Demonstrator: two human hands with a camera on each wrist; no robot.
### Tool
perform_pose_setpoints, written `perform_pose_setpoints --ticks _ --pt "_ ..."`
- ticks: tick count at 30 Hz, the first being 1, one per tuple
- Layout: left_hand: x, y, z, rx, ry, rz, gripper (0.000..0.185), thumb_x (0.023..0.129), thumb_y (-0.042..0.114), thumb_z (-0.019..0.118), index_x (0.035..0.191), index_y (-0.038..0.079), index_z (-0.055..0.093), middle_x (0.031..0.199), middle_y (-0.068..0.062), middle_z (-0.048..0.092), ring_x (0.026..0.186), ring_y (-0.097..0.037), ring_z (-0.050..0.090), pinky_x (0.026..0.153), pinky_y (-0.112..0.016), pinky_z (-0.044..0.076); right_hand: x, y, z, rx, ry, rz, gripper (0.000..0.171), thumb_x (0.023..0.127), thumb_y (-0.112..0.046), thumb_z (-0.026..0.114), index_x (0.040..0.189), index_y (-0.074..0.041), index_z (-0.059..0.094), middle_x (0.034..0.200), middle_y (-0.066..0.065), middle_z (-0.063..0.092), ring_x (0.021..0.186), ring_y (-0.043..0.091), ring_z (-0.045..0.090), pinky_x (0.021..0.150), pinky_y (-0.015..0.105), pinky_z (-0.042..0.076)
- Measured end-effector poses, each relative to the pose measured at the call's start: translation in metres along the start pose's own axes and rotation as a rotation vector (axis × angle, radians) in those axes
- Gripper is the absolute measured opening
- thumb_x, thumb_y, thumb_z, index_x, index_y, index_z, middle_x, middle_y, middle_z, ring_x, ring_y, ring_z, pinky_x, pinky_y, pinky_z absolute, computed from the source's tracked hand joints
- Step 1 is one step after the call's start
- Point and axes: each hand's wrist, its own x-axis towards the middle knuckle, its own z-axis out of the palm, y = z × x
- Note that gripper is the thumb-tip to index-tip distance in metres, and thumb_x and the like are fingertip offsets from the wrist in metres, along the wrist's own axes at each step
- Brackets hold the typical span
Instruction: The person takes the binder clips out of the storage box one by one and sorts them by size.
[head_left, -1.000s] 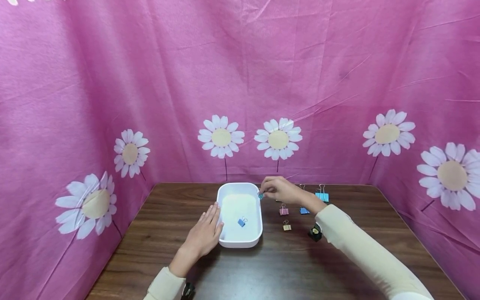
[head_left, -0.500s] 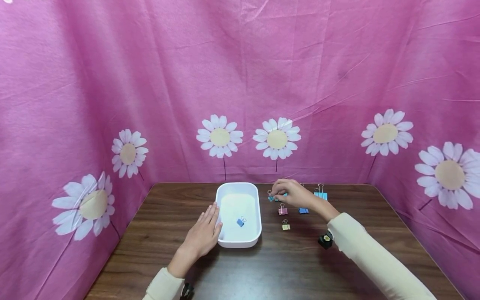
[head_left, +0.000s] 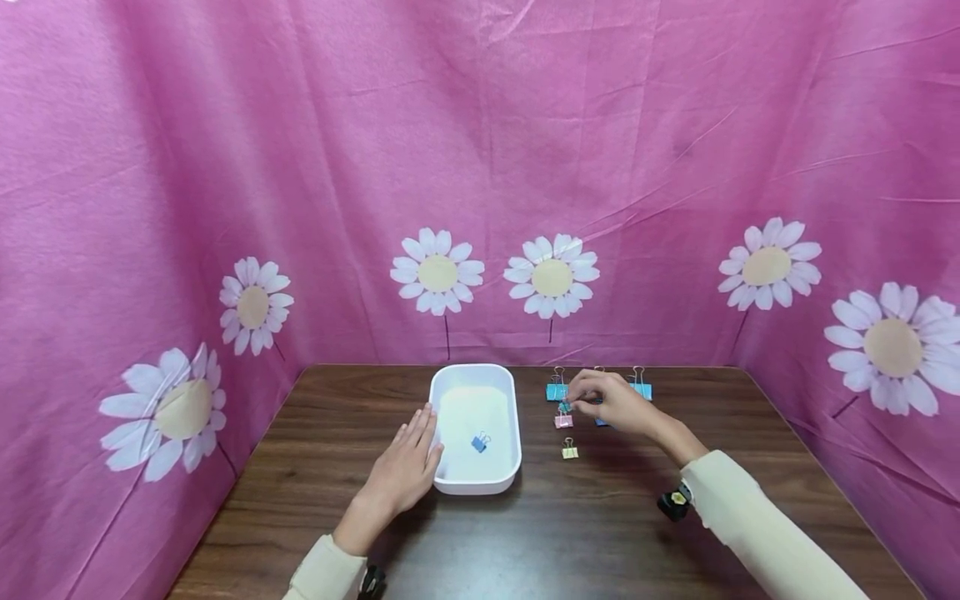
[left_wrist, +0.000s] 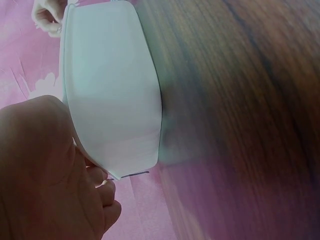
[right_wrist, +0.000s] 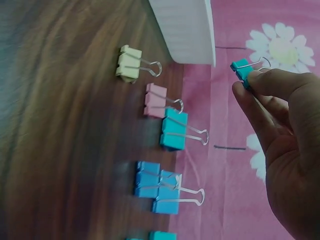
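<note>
A small teal binder clip (right_wrist: 243,71) is pinched between the thumb and fingers of my right hand (head_left: 618,404), held up above the other clips. My left hand (head_left: 405,462) lies with fairly straight fingers along the left rim of a white plastic tray (head_left: 476,489). Inside that tray is one small blue binder clip (head_left: 480,442). Below and left of my right hand in the head view are a pink binder clip (head_left: 563,422) and a pale yellow one (head_left: 570,452). A larger teal binder clip (head_left: 557,392) stands behind them. My right hand partly covers other clips.
Blue binder clips (right_wrist: 148,179) stand beside the pink and teal ones in the right wrist view. Another light-blue clip (head_left: 642,390) stands near the back edge. The brown wooden table (head_left: 525,550) ends at a pink flowered cloth (head_left: 645,167).
My right hand has moved right, away from the tray's right rim, still pinching the teal clip. A larger teal clip has come into view behind it. The left hand stays on the rim.
</note>
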Motion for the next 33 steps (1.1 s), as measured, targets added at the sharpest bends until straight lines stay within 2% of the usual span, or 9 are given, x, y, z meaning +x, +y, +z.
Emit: perform_pose_setpoints --ticks 7,11,15,18,24,33 --pt "-0.002 0.001 -0.001 -0.008 0.008 -0.002 0.061 0.114 0.029 0.043 0.163 -0.006 0.034 0.175 -0.019 0.028 0.163 -0.037 0.029 0.133 -0.053 0.029 -0.023 0.01 -0.001 0.023 0.039 0.005 0.019 0.092 0.002 0.079 0.094 -0.017 0.079 0.103 -0.003 0.074 0.092 0.01 0.07 0.075 0.022 0.061" --pt "-0.001 0.001 -0.001 -0.013 0.016 0.002 0.061 0.114 0.028 0.044 0.163 -0.006 0.035 0.174 -0.02 0.03 0.162 -0.039 0.031 0.132 -0.055 0.031 -0.037 0.014 -0.001 0.047 0.061 0.006 0.02 0.091 0.005 0.079 0.094 -0.015 0.08 0.102 -0.001 0.074 0.094 0.009 0.07 0.082 0.021 0.063" --pt "0.0 0.001 -0.001 -0.012 0.011 0.003 0.061 0.114 0.029 0.043 0.163 -0.006 0.035 0.175 -0.02 0.029 0.162 -0.039 0.031 0.132 -0.055 0.031 -0.051 0.018 -0.001 0.041 0.076 0.05 0.026 0.088 0.007 0.079 0.094 -0.018 0.08 0.102 -0.004 0.074 0.097 0.003 0.068 0.089 0.019 0.062" --pt "0.0 0.001 -0.001 -0.009 -0.002 -0.006 0.062 0.114 0.03 0.042 0.164 -0.005 0.033 0.176 -0.019 0.027 0.162 -0.038 0.029 0.133 -0.054 0.029 -0.059 0.021 -0.002 0.012 0.094 0.061 0.028 0.086 0.007 0.081 0.092 -0.02 0.079 0.101 -0.006 0.075 0.098 0.0 0.067 0.087 0.019 0.062" --pt "0.0 0.001 0.0 -0.011 -0.009 -0.015 0.062 0.115 0.031 0.041 0.165 -0.005 0.032 0.176 -0.018 0.025 0.163 -0.037 0.028 0.134 -0.053 0.028 -0.075 0.03 0.001 -0.032 0.145 0.031 0.031 0.081 0.008 0.084 0.09 -0.021 0.078 0.1 -0.007 0.075 0.097 0.0 0.067 0.085 0.015 0.057" --pt "0.0 0.001 0.0 -0.021 -0.007 -0.008 0.062 0.115 0.03 0.041 0.164 -0.006 0.031 0.176 -0.019 0.025 0.163 -0.038 0.028 0.133 -0.054 0.028 -0.09 0.044 0.013 -0.019 0.126 0.0 0.025 0.083 0.006 0.085 0.089 -0.017 0.077 0.097 -0.004 0.076 0.095 -0.001 0.068 0.087 0.007 0.054"
